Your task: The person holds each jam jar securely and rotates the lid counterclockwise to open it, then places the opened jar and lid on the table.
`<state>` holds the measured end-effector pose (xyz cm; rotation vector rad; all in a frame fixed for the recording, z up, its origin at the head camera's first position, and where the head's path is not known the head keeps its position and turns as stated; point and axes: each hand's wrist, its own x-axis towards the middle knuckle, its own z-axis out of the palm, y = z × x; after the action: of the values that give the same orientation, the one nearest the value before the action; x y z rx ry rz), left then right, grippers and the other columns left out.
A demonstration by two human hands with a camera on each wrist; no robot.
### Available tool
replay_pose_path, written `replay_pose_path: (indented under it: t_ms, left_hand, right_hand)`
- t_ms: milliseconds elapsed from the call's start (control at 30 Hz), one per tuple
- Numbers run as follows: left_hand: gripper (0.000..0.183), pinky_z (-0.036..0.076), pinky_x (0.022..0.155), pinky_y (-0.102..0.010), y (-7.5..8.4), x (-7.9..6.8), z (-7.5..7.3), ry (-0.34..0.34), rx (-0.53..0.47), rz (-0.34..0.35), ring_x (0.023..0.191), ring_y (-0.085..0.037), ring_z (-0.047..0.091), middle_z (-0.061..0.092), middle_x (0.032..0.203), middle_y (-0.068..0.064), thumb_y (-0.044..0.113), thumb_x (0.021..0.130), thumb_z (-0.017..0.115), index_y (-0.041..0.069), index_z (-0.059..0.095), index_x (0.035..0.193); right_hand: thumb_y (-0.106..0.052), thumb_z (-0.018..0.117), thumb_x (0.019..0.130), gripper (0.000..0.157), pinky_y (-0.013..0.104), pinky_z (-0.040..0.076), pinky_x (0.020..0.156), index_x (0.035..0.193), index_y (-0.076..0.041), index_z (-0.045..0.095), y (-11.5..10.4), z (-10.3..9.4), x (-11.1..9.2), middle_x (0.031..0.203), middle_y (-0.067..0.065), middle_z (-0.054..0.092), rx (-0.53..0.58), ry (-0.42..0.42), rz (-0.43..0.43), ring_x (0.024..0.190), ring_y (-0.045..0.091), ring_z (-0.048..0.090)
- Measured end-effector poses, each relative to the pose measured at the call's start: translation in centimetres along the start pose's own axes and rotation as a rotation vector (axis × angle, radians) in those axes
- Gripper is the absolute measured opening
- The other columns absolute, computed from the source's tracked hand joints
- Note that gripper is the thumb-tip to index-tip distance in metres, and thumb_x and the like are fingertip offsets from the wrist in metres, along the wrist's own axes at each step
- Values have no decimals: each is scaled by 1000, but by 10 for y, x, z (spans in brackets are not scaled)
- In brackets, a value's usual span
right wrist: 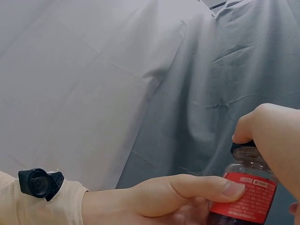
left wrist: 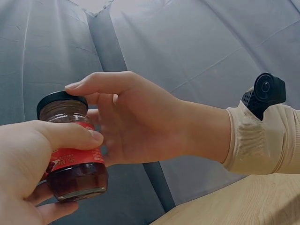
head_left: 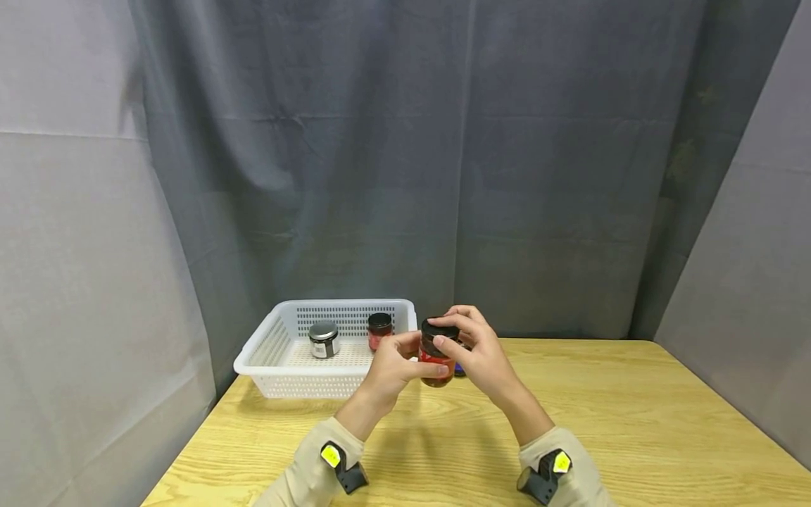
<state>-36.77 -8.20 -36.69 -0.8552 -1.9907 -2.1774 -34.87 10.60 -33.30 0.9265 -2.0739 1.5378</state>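
A glass jar [head_left: 431, 356] with a red label, dark contents and a black lid [head_left: 438, 329] is held up over the table, slightly tilted in the left wrist view. My left hand [head_left: 388, 367] grips its body, the thumb lying across the red label [right wrist: 246, 197]. From the right, my right hand [head_left: 479, 352] grips the lid, with thumb and fingers at its edge. The left wrist view shows the right thumb on the rim of the lid [left wrist: 58, 97]. The lid sits on the jar's mouth.
A white perforated basket [head_left: 304, 372] stands on the wooden table [head_left: 602, 415] at the left. Inside are a silver-lidded jar [head_left: 324, 341] and a black-lidded jar with a red label [head_left: 379, 327]. Behind my right hand, a dark object with blue [head_left: 460, 369] is mostly hidden. Grey curtains surround the table.
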Motion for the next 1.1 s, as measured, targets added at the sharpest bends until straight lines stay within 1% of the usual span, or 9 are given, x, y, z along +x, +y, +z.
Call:
replay_pose_path:
  t_ms: [100,233,300,400,533,700,867,967,1100]
  left_hand:
    - [52,57,85,-36,-1,1,0,3,-7,0,106,-25,65,74,115,-12,0,78,89,3,73,127]
    - [53,57,85,-35,-1,0,0,13,-18,0,106,-25,65,74,116,-14,-3,78,87,0,71,129]
    - [54,56,86,-35,-1,0,-1,15,-19,1,106,-25,65,74,116,-14,-4,78,87,0,70,129]
    - [53,56,86,-35,-1,0,-1,15,-22,7,106,-25,65,74,116,-14,-4,78,87,0,71,128]
    - [49,58,82,-35,-1,-1,0,6,-15,5,103,-25,66,74,113,-12,0,78,88,2,73,125]
    - [47,58,83,-36,0,-1,1,-9,-1,-3,104,-24,65,74,114,-11,2,78,89,6,75,123]
    - [44,59,78,-36,1,-1,1,-2,-10,2,101,-25,65,74,111,-12,1,78,89,4,76,120]
    - [41,58,77,-35,2,-2,1,3,-9,5,99,-25,65,74,108,-12,0,78,88,3,76,118]
    - [42,58,79,-35,2,-2,1,-2,-12,3,100,-25,65,74,109,-12,0,78,88,3,75,119]
  right_hand:
    - [-12,67,101,25,51,49,96,124,-7,75,1,-2,1,133,11,54,8,-12,-18,119,31,53]
    - [-4,60,103,27,39,52,96,126,-4,73,0,-3,2,140,13,56,29,-37,-20,126,34,54]
    - [-2,56,103,28,39,52,99,126,-4,72,0,-2,2,142,14,56,37,-41,-16,131,34,52]
    - [-5,56,104,27,48,50,101,126,-3,72,-1,0,2,142,15,57,29,-32,-20,134,34,50]
    - [-16,67,102,23,55,48,99,123,-7,74,-3,4,1,136,10,63,-59,18,-38,129,30,55]
    - [-20,78,96,22,50,52,90,115,-10,76,-5,7,2,129,9,68,-131,75,-52,117,26,63]
    - [-20,70,101,25,38,58,80,124,-11,69,-7,7,1,129,12,66,-64,22,-16,105,28,67]
    - [-18,65,104,29,36,59,80,132,-9,64,-7,7,1,131,16,64,-10,-12,10,106,33,67]
    - [-17,64,104,29,37,58,87,131,-5,66,-5,7,0,140,16,60,2,-14,8,113,36,65]
